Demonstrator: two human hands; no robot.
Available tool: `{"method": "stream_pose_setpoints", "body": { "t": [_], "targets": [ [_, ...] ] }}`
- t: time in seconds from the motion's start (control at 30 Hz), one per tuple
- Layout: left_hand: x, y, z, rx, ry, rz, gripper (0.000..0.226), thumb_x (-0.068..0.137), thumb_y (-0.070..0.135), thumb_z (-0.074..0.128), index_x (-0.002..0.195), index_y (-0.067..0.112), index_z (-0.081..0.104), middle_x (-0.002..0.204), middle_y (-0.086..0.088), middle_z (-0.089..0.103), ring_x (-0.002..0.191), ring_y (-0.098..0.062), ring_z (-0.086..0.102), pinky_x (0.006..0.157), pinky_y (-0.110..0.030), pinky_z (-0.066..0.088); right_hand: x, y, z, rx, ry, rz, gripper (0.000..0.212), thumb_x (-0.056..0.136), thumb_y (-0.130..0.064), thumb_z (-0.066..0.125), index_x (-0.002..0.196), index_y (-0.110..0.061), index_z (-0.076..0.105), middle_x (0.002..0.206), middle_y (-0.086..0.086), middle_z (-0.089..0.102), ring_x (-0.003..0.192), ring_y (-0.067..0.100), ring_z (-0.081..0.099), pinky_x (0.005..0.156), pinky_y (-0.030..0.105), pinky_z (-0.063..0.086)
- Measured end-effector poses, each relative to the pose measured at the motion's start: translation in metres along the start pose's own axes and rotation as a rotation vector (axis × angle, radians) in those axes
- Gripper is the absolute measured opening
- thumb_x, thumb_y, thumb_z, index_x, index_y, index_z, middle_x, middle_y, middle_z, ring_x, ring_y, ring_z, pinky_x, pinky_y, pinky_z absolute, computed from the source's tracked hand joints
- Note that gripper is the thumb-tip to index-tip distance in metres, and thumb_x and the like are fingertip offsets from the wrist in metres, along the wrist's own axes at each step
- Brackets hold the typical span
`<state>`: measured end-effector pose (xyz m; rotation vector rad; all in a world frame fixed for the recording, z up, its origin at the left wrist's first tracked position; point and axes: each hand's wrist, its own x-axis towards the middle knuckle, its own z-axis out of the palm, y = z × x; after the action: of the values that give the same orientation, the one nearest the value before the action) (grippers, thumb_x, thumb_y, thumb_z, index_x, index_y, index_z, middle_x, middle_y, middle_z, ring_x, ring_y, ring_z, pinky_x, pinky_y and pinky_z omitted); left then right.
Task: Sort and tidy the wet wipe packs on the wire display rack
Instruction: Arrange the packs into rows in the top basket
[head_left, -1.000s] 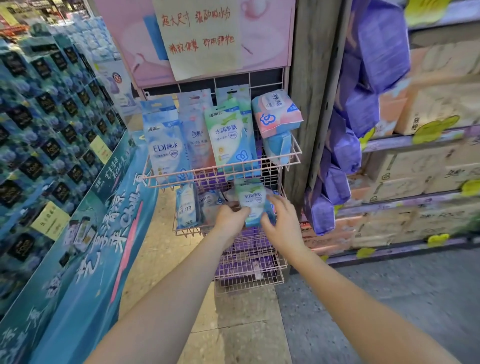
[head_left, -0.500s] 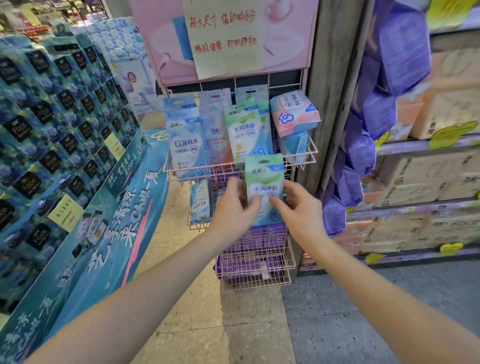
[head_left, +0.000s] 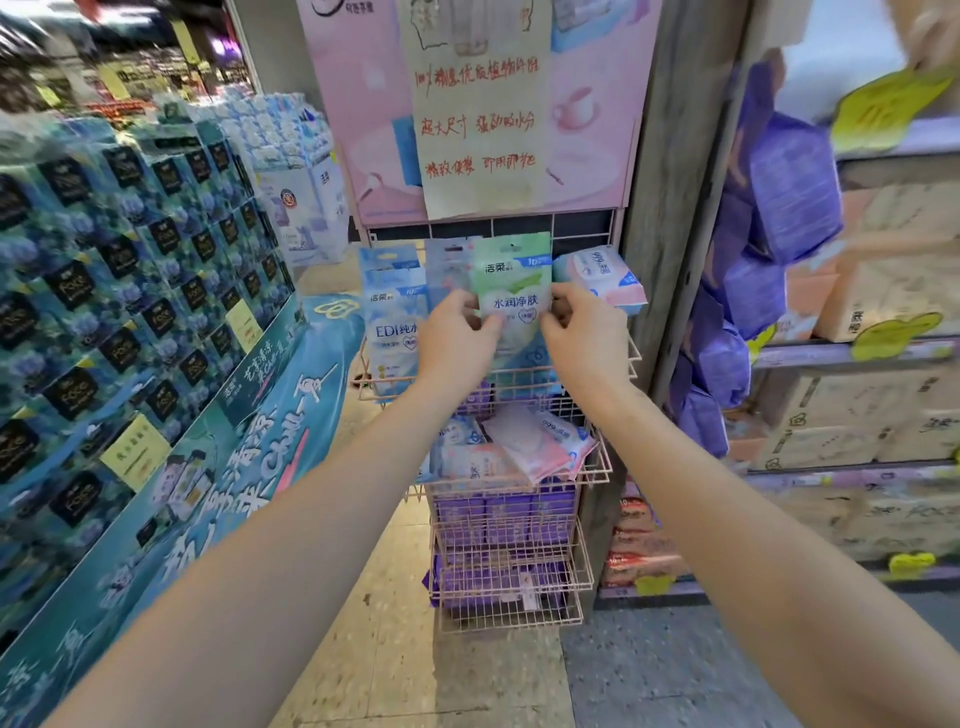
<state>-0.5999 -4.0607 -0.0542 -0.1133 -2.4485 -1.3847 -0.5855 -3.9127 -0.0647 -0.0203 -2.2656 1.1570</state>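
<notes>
Pinching the green wet wipe pack (head_left: 511, 291) by its two side edges, the left hand (head_left: 457, 338) and right hand (head_left: 584, 338) hold it upright over the top basket (head_left: 631, 358), beside the blue EDI pack (head_left: 395, 322). Placing looks under way; next it needs lowering behind that basket's front wire.

One head-worn view looks forward and slightly down, close to the wire rack (head_left: 511, 551) (arm's reach).
</notes>
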Motion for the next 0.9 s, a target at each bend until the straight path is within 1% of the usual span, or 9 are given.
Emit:
{"method": "stream_pose_setpoints", "body": {
  "t": [0.1, 0.2, 0.37, 0.43, 0.5, 0.63, 0.73, 0.8, 0.9],
  "targets": [
    [0.004, -0.002, 0.003, 0.054, -0.032, -0.026, 0.032, 0.095, 0.039, 0.066, 0.117, 0.016, 0.062, 0.105, 0.0, 0.071, 0.095, -0.022, 0.066, 0.086, -0.036, 0.053, -0.004, 0.0, 0.007, -0.089, -0.034, 0.02, 0.038, 0.089, -0.011, 0.058, 0.125, -0.017, 0.067, 0.108, 0.005, 0.076, 0.099, 0.027, 0.069, 0.082, 0.036, 0.053],
    [0.007, 0.0, 0.007, 0.071, -0.064, -0.047, 0.033, 0.1, 0.033, 0.063, 0.125, 0.014, 0.056, 0.109, -0.002, 0.065, 0.097, -0.021, 0.058, 0.08, -0.029, 0.039, -0.007, -0.003, 0.007, -0.105, -0.054, 0.049, 0.045, 0.088, -0.009, 0.055, 0.132, -0.018, 0.062, 0.111, 0.009, 0.074, 0.103, 0.033, 0.067, 0.082, 0.041, 0.053],
    [0.009, -0.003, 0.011, -0.005, -0.03, -0.09, 0.029, 0.097, 0.029, 0.068, 0.119, 0.014, 0.056, 0.101, 0.001, 0.065, 0.095, -0.02, 0.064, 0.079, -0.029, 0.044, -0.015, -0.006, 0.009, -0.191, -0.169, 0.085, 0.058, 0.097, -0.011, 0.05, 0.152, -0.026, 0.037, 0.117, 0.018, 0.069, 0.102, 0.04, 0.063, 0.081, 0.046, 0.054],
    [0.01, -0.005, 0.011, -0.035, -0.021, -0.081, 0.024, 0.096, 0.027, 0.07, 0.113, 0.018, 0.055, 0.097, 0.005, 0.065, 0.09, -0.016, 0.064, 0.078, -0.029, 0.048, -0.015, -0.006, 0.009, -0.176, -0.187, 0.089, 0.06, 0.099, -0.013, 0.049, 0.154, -0.027, 0.031, 0.118, 0.016, 0.068, 0.1, 0.039, 0.063, 0.081, 0.048, 0.055],
    [0.009, -0.005, 0.012, -0.06, -0.008, -0.059, 0.023, 0.095, 0.021, 0.071, 0.108, 0.021, 0.052, 0.09, 0.013, 0.061, 0.082, -0.006, 0.061, 0.071, -0.019, 0.045, -0.014, -0.005, 0.01, -0.105, -0.171, 0.105, 0.06, 0.097, -0.011, 0.05, 0.152, -0.028, 0.032, 0.122, 0.014, 0.067, 0.102, 0.037, 0.063, 0.084, 0.05, 0.055],
    [0.004, -0.002, 0.014, -0.09, 0.041, 0.018, 0.025, 0.092, 0.016, 0.074, 0.107, 0.021, 0.054, 0.088, 0.023, 0.057, 0.078, 0.011, 0.055, 0.062, 0.001, 0.041, -0.014, 0.001, 0.009, 0.105, -0.084, 0.15, 0.059, 0.093, -0.008, 0.055, 0.146, -0.03, 0.041, 0.127, 0.005, 0.067, 0.104, 0.026, 0.065, 0.079, 0.036, 0.053],
    [0.001, -0.002, 0.016, -0.149, 0.068, 0.04, 0.029, 0.09, 0.017, 0.076, 0.109, 0.024, 0.055, 0.092, 0.022, 0.061, 0.086, 0.009, 0.062, 0.073, -0.007, 0.05, -0.016, 0.004, 0.008, 0.179, -0.037, 0.126, 0.056, 0.094, -0.008, 0.055, 0.145, -0.028, 0.044, 0.126, 0.001, 0.068, 0.101, 0.02, 0.066, 0.074, 0.026, 0.046],
    [-0.001, -0.003, 0.017, -0.132, 0.043, 0.051, 0.035, 0.089, 0.016, 0.075, 0.115, 0.024, 0.053, 0.094, 0.024, 0.061, 0.091, -0.002, 0.067, 0.082, -0.023, 0.056, -0.019, 0.007, 0.01, 0.106, -0.022, 0.102, 0.046, 0.098, -0.015, 0.054, 0.142, -0.026, 0.046, 0.122, 0.003, 0.07, 0.1, 0.025, 0.067, 0.074, 0.031, 0.046],
    [-0.002, -0.004, 0.017, -0.035, -0.025, 0.085, 0.04, 0.089, 0.015, 0.073, 0.124, 0.021, 0.053, 0.099, 0.02, 0.063, 0.098, -0.012, 0.068, 0.088, -0.032, 0.056, -0.022, 0.014, 0.015, -0.04, -0.013, 0.052, 0.028, 0.1, -0.023, 0.051, 0.128, -0.023, 0.05, 0.108, 0.008, 0.073, 0.091, 0.036, 0.066, 0.067, 0.038, 0.045]
  ]
}}
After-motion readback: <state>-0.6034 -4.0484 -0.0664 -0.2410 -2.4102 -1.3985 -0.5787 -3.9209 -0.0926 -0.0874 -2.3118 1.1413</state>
